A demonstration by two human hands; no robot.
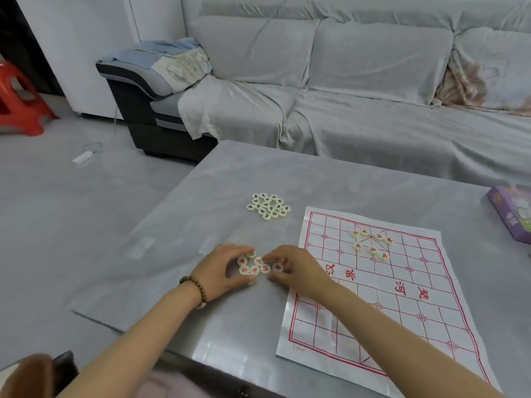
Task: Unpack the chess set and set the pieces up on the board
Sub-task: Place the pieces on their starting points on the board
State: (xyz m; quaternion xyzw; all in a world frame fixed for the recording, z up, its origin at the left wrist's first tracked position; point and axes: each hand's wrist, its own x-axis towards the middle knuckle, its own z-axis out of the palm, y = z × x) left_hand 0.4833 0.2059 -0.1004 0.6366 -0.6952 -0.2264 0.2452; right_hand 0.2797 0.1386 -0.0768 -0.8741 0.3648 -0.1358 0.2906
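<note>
The red-lettered pieces [257,265], small pale xiangqi discs, lay bunched in a tight cluster on the grey table [258,173], just left of the paper board [402,311]. Both of the person's hands were closed in around that cluster. The left hand [218,271] curved its fingers over the far side and its thumb along the near side. The right hand [296,271] came in from the other side, forefinger and thumb bracketing the disc at the cluster's right edge. A bead bracelet [196,287] sat on the left wrist.

The board, ruled in red lines with red characters across its middle, lay flat. A handful of loose red discs [372,244] were scattered near its far end. Farther back on the table, well apart from the hands, the black-lettered pieces [268,206] made a second heap. A purple box [511,214] sat at the table's right edge. Behind stood a cloth-draped sofa [373,67], and off to the left a red stool [20,101].
</note>
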